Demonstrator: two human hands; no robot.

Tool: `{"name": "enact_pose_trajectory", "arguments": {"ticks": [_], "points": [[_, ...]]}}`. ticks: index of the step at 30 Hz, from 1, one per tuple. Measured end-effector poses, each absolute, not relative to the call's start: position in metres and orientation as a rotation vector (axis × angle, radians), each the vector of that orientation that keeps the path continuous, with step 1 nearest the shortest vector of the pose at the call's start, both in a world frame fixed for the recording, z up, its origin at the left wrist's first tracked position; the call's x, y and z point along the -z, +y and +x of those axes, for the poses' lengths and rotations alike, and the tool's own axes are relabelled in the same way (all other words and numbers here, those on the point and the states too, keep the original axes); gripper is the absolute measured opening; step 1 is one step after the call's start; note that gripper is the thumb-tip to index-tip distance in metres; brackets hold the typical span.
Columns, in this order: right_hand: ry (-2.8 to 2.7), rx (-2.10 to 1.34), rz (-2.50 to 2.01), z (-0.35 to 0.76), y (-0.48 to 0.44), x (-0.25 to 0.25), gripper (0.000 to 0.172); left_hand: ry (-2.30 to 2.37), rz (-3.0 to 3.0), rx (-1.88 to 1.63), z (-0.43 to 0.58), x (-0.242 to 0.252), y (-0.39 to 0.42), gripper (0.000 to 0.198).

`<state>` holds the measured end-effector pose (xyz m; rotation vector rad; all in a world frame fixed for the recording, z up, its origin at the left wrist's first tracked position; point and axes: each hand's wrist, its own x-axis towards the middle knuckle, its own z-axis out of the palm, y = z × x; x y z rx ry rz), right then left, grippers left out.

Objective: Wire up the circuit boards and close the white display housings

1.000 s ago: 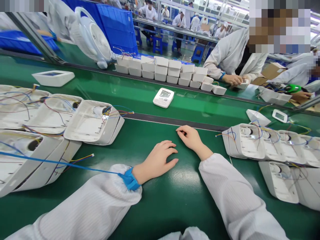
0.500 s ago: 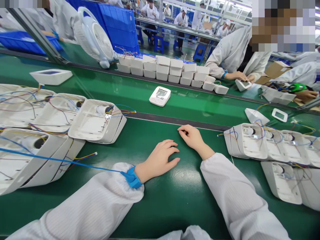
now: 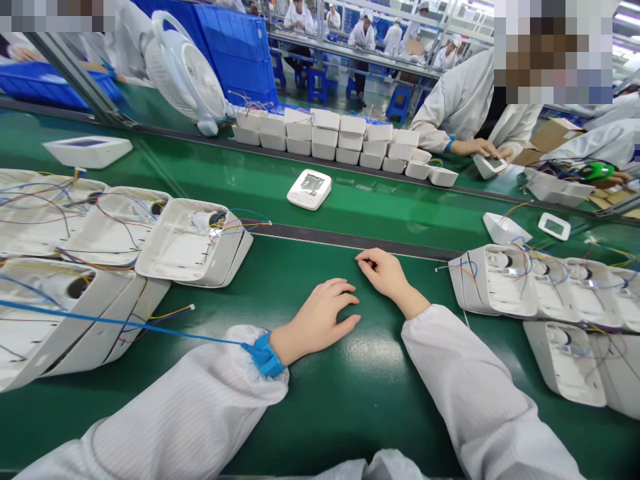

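My left hand [image 3: 320,317] rests palm down on the green table [image 3: 360,413], fingers spread and holding nothing. A blue wrist strap [image 3: 267,355] with a blue cord circles that wrist. My right hand [image 3: 385,277] lies near the dark strip [image 3: 320,237] at the table's far side, its fingers curled in with nothing seen in them. Beyond both hands, a white device with a grey screen [image 3: 310,189] sits face up on the green belt [image 3: 240,183]. To the left stand open white housings [image 3: 193,243] with loose coloured wires. Similar white housings [image 3: 505,283] stand at the right.
Stacked white housings [image 3: 325,137] line the belt's far side beside a pale fan [image 3: 187,77] and blue crates [image 3: 240,53]. Across the belt, a co-worker [image 3: 455,100] handles a white device [image 3: 489,165]. A white shell [image 3: 505,229] and a frame [image 3: 554,227] lie on the belt.
The screened device and the other pieces on the belt have shifted a little to the left. Both my hands stay where they were.
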<state>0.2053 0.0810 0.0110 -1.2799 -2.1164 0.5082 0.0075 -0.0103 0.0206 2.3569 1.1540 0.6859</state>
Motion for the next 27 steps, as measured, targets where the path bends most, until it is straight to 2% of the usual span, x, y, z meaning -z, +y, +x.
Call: {"name": "enact_pose_trajectory", "arguments": {"ticks": [4, 7, 10, 27], "points": [[-2.134, -0.498, -1.295, 0.2052, 0.0815, -0.0125, 0.016, 1.155, 2.352, -0.693, 0.0074, -0.0201, -0.0101, 0.024], [-2.172, -0.488, -1.311, 0.2055, 0.0823, -0.0129, 0.037, 1.153, 2.356, -0.687, 0.0072, -0.0198, -0.0103, 0.024], [-2.199, -0.471, -1.328, 0.2057, 0.0823, -0.0126, 0.047, 1.161, 2.357, -0.672, 0.0071, -0.02, -0.0108, 0.025], [-2.187, -0.448, -1.353, 0.204, 0.0808, -0.013, 0.047, 1.152, 2.378, -0.654, 0.0071, -0.0184, -0.0101, 0.026]]}}
